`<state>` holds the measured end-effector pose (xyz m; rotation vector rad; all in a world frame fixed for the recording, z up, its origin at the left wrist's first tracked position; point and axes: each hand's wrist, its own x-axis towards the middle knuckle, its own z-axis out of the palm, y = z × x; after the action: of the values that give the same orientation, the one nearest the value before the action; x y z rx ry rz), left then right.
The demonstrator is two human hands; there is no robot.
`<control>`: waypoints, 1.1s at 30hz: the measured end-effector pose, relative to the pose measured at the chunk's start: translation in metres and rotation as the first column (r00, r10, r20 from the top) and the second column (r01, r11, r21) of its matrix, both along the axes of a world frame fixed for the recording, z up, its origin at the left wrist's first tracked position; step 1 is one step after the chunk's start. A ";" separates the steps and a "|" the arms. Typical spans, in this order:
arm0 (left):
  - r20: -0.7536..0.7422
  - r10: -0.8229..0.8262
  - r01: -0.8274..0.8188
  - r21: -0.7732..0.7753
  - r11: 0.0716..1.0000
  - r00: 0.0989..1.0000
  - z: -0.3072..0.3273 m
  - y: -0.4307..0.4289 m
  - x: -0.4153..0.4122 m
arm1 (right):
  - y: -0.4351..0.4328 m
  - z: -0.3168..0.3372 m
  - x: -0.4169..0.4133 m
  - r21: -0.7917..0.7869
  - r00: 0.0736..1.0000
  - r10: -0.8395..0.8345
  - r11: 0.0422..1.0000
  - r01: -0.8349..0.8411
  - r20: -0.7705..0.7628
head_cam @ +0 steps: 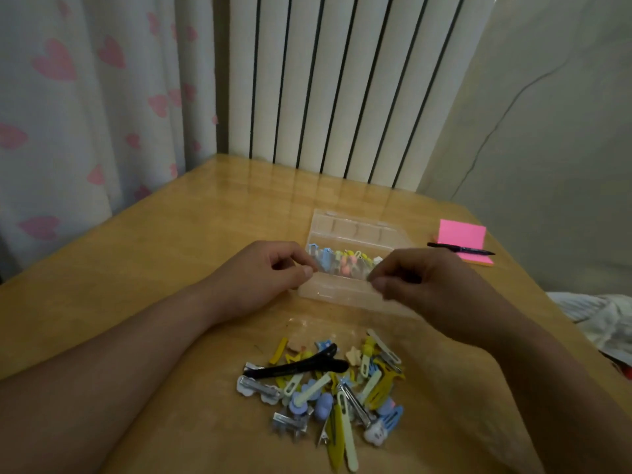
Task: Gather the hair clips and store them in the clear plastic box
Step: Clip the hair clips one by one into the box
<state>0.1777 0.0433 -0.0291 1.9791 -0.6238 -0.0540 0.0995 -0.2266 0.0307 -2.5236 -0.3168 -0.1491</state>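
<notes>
Both hands are pinching something in the head view: the left hand [270,271] holds one end of a clear strip [342,270] between thumb and finger, and the right hand [420,282] holds the other end. Small blue, pink, yellow and white clips sit in a row along the strip. The strip hangs just over the open box [328,295], which stands on the table [164,241] with its lid tipped up behind. I think this step is putting that row into the box. Next, the strip needs to go down flat so it fits between the walls. After that, the big pile of clips [328,388] near the person needs picking up, with a long black clip [297,369] on top. The right hand is blurry. It is hard to tell if the strip touches the box, or what lies on the box floor.
</notes>
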 end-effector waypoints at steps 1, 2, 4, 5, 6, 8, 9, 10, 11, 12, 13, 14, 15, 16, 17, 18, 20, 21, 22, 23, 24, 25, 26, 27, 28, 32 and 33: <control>0.004 0.001 -0.001 0.003 1.000 1.000 0.000 0.000 0.000 | 0.003 0.004 -0.005 -0.035 0.994 0.066 0.997 -0.070 -0.089; 0.009 0.001 -0.001 0.006 1.000 1.000 0.000 0.000 -0.001 | 0.007 0.006 -0.008 -0.067 0.981 0.111 0.990 -0.123 -0.161; 0.012 0.002 -0.002 0.008 1.000 1.000 0.000 0.000 0.000 | 0.014 0.008 -0.013 -0.149 0.952 0.152 0.969 -0.196 -0.264; 0.014 -0.002 0.002 0.009 1.000 1.000 0.000 0.000 0.000 | 0.018 0.008 -0.014 -0.195 0.940 0.166 0.953 -0.230 -0.297; 0.017 -0.006 0.006 0.011 1.000 1.000 0.000 0.000 0.000 | 0.021 0.006 -0.016 -0.238 0.931 0.176 0.936 -0.258 -0.318; 0.022 -0.011 0.011 0.017 1.000 1.000 -0.001 0.000 0.001 | 0.027 0.005 -0.018 -0.309 0.926 0.177 0.908 -0.285 -0.333; 0.021 -0.012 0.011 0.021 1.000 1.000 -0.001 0.000 0.001 | 0.028 0.004 -0.018 -0.342 0.930 0.167 0.896 -0.282 -0.329; 0.018 -0.012 0.011 0.023 1.000 1.000 -0.002 0.000 0.002 | 0.029 0.005 -0.019 -0.372 0.933 0.153 0.887 -0.274 -0.325; 0.015 -0.012 0.011 0.025 1.000 1.000 -0.002 0.001 0.002 | 0.029 0.005 -0.020 -0.393 0.935 0.140 0.879 -0.268 -0.325; 0.011 -0.011 0.011 0.024 1.000 1.000 -0.002 0.001 0.003 | 0.029 0.005 -0.021 -0.405 0.936 0.131 0.875 -0.265 -0.327; 0.006 -0.011 0.011 0.019 1.000 1.000 -0.003 0.000 0.003 | 0.030 0.004 -0.022 -0.410 0.935 0.127 0.873 -0.264 -0.330; 0.001 -0.008 0.008 0.014 1.000 1.000 -0.003 0.000 0.003 | 0.031 0.003 -0.022 -0.410 0.935 0.129 0.873 -0.265 -0.331; -0.002 -0.005 0.005 0.012 1.000 1.000 -0.003 0.000 0.003 | 0.033 0.002 -0.022 -0.404 0.934 0.137 0.874 -0.271 -0.330; -0.001 -0.001 0.001 0.014 1.000 1.000 -0.003 0.000 0.003 | 0.034 0.001 -0.021 -0.391 0.932 0.150 0.877 -0.280 -0.329; 0.000 0.001 -0.001 0.018 1.000 1.000 -0.003 0.000 0.002 | 0.034 0.000 -0.020 -0.375 0.929 0.163 0.881 -0.289 -0.333; 0.000 0.002 -0.002 0.021 1.000 1.000 -0.003 0.000 0.002 | 0.034 -0.001 -0.019 -0.359 0.925 0.172 0.885 -0.296 -0.339; -0.004 0.000 0.000 0.020 1.000 1.000 -0.002 0.000 0.001 | 0.033 -0.001 -0.017 -0.342 0.921 0.175 0.891 -0.298 -0.348; -0.006 0.000 0.000 0.017 1.000 1.000 -0.002 0.001 0.001 | 0.032 -0.001 -0.016 -0.341 0.921 0.174 0.892 -0.298 -0.349; -0.006 -0.002 0.002 0.016 1.000 1.000 -0.002 0.001 0.001 | 0.031 -0.001 -0.016 -0.341 0.921 0.173 0.892 -0.297 -0.349; -0.006 -0.007 0.007 0.017 1.000 1.000 -0.002 0.001 0.001 | 0.031 -0.001 -0.016 -0.339 0.921 0.172 0.893 -0.295 -0.348; -0.006 -0.011 0.011 0.018 1.000 1.000 -0.003 0.001 0.001 | 0.031 -0.001 -0.016 -0.331 0.922 0.175 0.896 -0.294 -0.345; -0.005 -0.013 0.013 0.018 1.000 1.000 -0.003 0.001 0.001 | 0.032 -0.002 -0.016 -0.323 0.924 0.181 0.899 -0.294 -0.337; -0.004 -0.012 0.012 0.016 1.000 1.000 -0.003 0.001 0.001 | 0.032 -0.003 -0.016 -0.315 0.927 0.189 0.902 -0.294 -0.325; -0.006 -0.010 0.010 0.015 1.000 1.000 -0.003 0.001 0.001 | 0.032 -0.004 -0.015 -0.305 0.930 0.199 0.906 -0.294 -0.308; -0.010 -0.007 0.007 0.015 1.000 1.000 -0.003 0.001 0.001 | 0.032 -0.005 -0.014 -0.284 0.934 0.211 0.913 -0.294 -0.288; -0.012 -0.009 0.009 0.014 1.000 1.000 -0.002 0.000 0.001 | 0.022 -0.005 -0.009 -0.041 0.969 0.178 0.981 -0.187 -0.169; -0.013 -0.006 0.007 0.011 1.000 1.000 -0.002 0.000 0.002 | 0.016 -0.004 -0.006 0.027 0.985 0.136 0.991 -0.134 -0.105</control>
<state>0.1793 0.0433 -0.0315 1.9860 -0.6226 -0.0745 0.0933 -0.2109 0.0264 -2.4698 -0.4394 0.0349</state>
